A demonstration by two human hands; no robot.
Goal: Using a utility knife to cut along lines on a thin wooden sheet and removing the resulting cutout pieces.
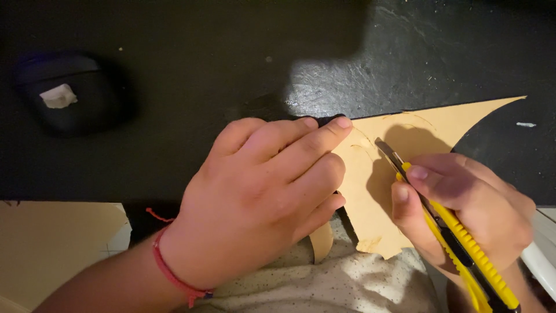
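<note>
The black work surface [191,75] stretches out beyond both my hands, dull and scuffed, with one bright patch of light just past my fingertips. On it lies the tan cardboard piece [370,203], spread between my hands and running away to the right into a long point, its near edge overhanging the table toward my lap. My left hand [260,203] lies flat, fingers together and pressing down on the sheet's left edge, I think to keep it from sliding under the blade. My right hand [457,203] is closed around the yellow utility knife [457,243], forefinger laid along its spine for control, the blade [387,152] angled forward and touching the card just ahead of my left fingertips. The card is plain and matte, with faint curved lines near the blade and a curved cut-out on its right side. Far off to my left sits a small dark case [69,93] with a white scrap on it. A red string bracelet [174,272] circles my left wrist.
</note>
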